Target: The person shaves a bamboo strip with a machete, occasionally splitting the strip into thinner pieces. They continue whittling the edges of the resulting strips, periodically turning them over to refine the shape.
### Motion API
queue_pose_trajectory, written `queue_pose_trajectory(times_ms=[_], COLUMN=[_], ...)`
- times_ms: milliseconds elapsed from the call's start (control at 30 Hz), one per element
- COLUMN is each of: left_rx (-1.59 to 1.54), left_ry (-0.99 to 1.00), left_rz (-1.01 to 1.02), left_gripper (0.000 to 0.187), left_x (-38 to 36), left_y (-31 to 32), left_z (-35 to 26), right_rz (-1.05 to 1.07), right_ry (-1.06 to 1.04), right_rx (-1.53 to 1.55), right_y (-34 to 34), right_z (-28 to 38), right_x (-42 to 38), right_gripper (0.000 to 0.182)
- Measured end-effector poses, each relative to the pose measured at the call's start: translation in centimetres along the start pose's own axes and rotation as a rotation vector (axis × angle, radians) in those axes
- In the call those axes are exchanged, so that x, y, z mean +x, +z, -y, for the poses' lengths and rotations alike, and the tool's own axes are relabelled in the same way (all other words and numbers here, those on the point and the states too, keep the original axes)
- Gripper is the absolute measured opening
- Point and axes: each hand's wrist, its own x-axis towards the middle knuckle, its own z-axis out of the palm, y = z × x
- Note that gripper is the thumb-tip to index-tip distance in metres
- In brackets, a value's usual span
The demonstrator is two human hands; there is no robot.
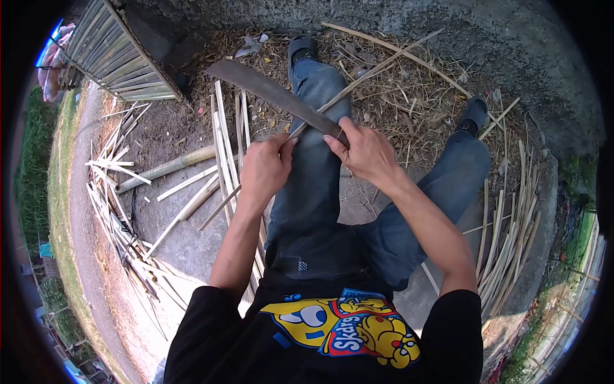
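Note:
My right hand (368, 152) is closed around the near end of a machete (262, 86), thumb and fingers low on the metal. Its long dark blade points to the upper left, over my bent left leg. My left hand (263, 168) pinches a thin bamboo strip (345, 94), which runs from below my left wrist up toward the far right. The blade crosses the strip between my two hands, just above the knee of my jeans (307, 192). The machete's handle is hidden inside my right hand.
Split bamboo strips (224, 141) lie beside my left leg, with a round bamboo pole (173, 168) among them. More strips (511, 243) are piled at right. A bamboo slat panel (125, 57) stands upper left; a rough wall (511, 51) rises beyond my feet.

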Motion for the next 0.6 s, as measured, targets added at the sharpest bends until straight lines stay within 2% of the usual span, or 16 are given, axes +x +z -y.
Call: queue_pose_trajectory(times_ms=[33,100,133,233,300,400,500,533,600], left_rx=[0.004,0.015,0.01,0.115,0.056,0.135,0.1,0.118,0.112], left_ry=[0.0,0.034,0.036,0.054,0.049,0.092,-0.038,0.01,-0.059], left_rz=[0.013,-0.023,-0.019,-0.05,-0.123,-0.11,-0.018,-0.071,-0.039], left_gripper=[0.022,0.023,0.023,0.024,0.026,0.024,0.02,0.02,0.02], left_x=[-0.6,-1.0,-1.0,-0.8,-1.3,-2.0,-3.4,-3.9,-4.6], left_y=[-0.2,-0.4,-0.6,-1.3,-1.4,-2.1,-3.8,-4.8,-5.9], left_z=[0.2,0.6,0.7,0.6,0.9,1.0,2.1,2.8,3.4], right_rz=[0.002,0.134,0.099,0.105,0.088,0.139,0.022,-0.009,-0.034], right_ry=[0.012,0.193,0.156,0.169,0.171,0.102,0.28,0.354,0.501], right_rx=[0.006,0.144,-0.002,-0.14,-0.089,-0.07,-0.137,-0.11,0.014], right_y=[-0.6,-2.8,-2.7,-3.0,-2.7,-2.5,-4.2,-4.9,-6.4], right_z=[-0.3,-1.5,-1.5,-0.4,0.2,0.3,-4.2,-6.9,-9.3], right_x=[0.3,2.2,2.4,2.4,1.6,1.2,3.1,4.0,4.3], right_gripper=[0.044,0.045,0.045,0.045,0.046,0.046,0.041,0.041,0.039])
